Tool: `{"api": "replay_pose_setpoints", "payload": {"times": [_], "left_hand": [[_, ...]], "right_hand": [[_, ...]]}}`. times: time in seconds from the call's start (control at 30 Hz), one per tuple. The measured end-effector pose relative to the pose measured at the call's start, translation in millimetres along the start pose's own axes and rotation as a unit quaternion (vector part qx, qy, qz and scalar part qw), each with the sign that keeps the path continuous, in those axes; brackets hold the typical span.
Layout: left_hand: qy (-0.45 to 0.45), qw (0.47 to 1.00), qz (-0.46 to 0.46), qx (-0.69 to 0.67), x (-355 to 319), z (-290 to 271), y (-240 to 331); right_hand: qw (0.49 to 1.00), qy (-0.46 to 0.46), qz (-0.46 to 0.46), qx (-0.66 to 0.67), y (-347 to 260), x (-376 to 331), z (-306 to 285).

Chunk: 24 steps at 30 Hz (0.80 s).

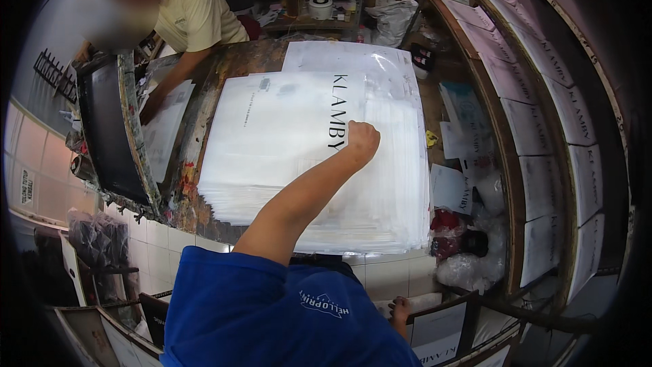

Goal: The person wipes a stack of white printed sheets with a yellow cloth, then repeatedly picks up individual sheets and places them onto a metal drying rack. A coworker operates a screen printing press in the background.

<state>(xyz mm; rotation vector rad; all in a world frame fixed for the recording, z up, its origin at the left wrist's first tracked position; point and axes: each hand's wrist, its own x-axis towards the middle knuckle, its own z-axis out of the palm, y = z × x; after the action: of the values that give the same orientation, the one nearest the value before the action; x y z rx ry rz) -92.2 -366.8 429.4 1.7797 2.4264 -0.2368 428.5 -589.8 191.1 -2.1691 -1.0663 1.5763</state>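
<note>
Fingers of your left hand [364, 140]: they are lying curled and close together, knuckles up; whether they are pinching a sheet edge or only pressing, I cannot tell.
Large white rectangular sheet with bold black lettering [292, 112]: it is lying on top, mostly left of your hand, its lettering running down right beside your knuckles.
Tall stack of thin white sheets [401, 183]: it is filling the middle of the table and reaching its near edge, the layers fanning slightly at the stack's near left corner.
Wooden table with paint stains [241, 58]: it is showing bare brown along its left side.
Print care: you are probably safest pressing lightly beside the letters, since knuckles dragging over them could be smudging ink.
Layer care: you are likely doing best by feeling for one edge only, as such thin layers could be clinging together.
Right hand [401, 309]: it is hanging low beyond the table's near right corner; its fingers are too small to read.
Dark rectangular framed screen [112, 129]: it is leaning at the table's left edge, well apart from your hands.
</note>
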Motion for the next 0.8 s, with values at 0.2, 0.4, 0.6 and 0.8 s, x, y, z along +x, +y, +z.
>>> {"api": "replay_pose_setpoints", "payload": {"times": [0.2,0.4,0.6,0.8], "left_hand": [[0.147,0.983,0.053,-0.095,-32,-14,24],[0.154,0.953,0.165,-0.201,-101,-55,73],[0.163,0.903,0.295,-0.265,-147,-68,115],[0.121,0.841,0.381,-0.365,-184,-83,137]], "right_hand": [[0.97,0.068,-0.161,0.169,-131,-33,-24],[0.938,0.0,-0.321,0.133,-311,-106,3],[0.895,-0.174,-0.407,0.053,-394,-144,10],[0.863,-0.066,-0.494,-0.085,-400,-147,-8]]}}
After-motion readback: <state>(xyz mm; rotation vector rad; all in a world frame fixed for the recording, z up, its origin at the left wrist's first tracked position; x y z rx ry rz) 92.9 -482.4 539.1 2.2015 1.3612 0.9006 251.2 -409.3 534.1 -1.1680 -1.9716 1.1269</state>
